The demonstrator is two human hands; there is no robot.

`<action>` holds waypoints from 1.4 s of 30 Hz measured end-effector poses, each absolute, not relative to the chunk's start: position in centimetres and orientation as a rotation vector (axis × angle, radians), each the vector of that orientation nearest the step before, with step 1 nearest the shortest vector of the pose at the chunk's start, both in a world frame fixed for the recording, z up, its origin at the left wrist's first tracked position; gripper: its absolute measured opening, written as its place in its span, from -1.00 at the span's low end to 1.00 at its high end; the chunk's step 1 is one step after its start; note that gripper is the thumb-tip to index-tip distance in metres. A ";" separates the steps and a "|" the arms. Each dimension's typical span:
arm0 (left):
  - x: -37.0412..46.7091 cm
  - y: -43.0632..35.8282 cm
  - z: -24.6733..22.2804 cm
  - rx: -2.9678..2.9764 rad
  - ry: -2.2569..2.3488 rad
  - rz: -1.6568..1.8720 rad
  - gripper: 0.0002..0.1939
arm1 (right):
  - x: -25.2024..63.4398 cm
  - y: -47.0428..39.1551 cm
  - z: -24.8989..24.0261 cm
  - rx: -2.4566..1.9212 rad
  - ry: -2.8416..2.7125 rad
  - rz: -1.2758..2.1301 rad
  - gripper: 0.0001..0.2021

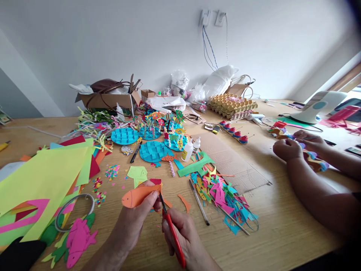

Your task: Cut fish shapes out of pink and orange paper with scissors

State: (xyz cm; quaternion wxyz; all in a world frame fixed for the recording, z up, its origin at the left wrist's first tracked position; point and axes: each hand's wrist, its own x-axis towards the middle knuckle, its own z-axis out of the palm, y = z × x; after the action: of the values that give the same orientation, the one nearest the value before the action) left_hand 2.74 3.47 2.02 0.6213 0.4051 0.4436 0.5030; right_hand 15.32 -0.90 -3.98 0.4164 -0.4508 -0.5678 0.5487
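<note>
An orange paper fish (133,197) with a drawn eye and gill line is pinched in my left hand (145,205), its head pointing left. My right hand (180,229) grips red-handled scissors (172,235), whose dark blades meet the fish's right end by my left thumb. A curved orange offcut (184,203) lies just right of the blades. Beyond the fish sits a light green paper piece (137,172) with a drawn face. Several cut fish, among them a pink fish (79,241), are piled at the lower left beside a roll of tape (91,205).
Coloured sheets (47,165) cover the left side. Blue paper discs (155,151), glue bottles (187,150), a black marker (135,152) and a pen (199,201) lie ahead. Paper scraps (222,195) and cardboard (225,162) are at right, near another person's hands (290,148) holding a painted egg-carton strip.
</note>
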 end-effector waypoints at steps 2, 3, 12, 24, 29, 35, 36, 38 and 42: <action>2.5 3.5 2.1 0.967 1.024 1.146 -0.90 | 15.4 -0.9 -4.0 -1.136 -1.427 1.373 -0.54; 2.4 3.6 2.1 0.985 1.025 1.136 -0.90 | 15.4 -1.0 -4.0 -1.130 -1.428 1.373 -0.54; 1.6 3.9 1.7 1.076 1.007 1.065 -0.90 | 15.6 -0.9 -3.1 -1.061 -1.428 1.448 -0.64; 2.2 3.6 1.6 1.018 0.974 1.080 -0.89 | 15.7 -0.9 -3.1 -1.044 -1.487 1.367 -0.57; 1.8 3.7 1.3 1.053 0.981 1.062 -0.91 | 15.9 -0.8 -3.4 -1.052 -1.473 1.393 -0.60; 1.0 4.2 1.5 1.209 1.003 0.929 -0.87 | 16.2 -0.8 -3.1 -1.080 -1.504 1.396 -0.63; 0.9 4.3 1.6 1.232 1.012 0.904 -0.86 | 16.2 -0.8 -2.9 -1.086 -1.516 1.384 -0.63; 0.7 4.4 1.8 1.251 1.040 0.872 -0.86 | 16.3 -0.8 -2.6 -1.100 -1.540 1.356 -0.62; 0.5 4.7 2.4 1.251 1.033 0.829 -0.87 | 16.3 -0.7 -2.4 -1.115 -1.614 1.276 -0.61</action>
State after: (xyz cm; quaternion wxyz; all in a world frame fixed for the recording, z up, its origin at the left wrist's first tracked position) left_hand 0.54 4.72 2.40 0.6128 0.5426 0.4481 0.3595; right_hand 16.34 -0.70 -2.35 0.3902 -0.4386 -0.6350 0.5021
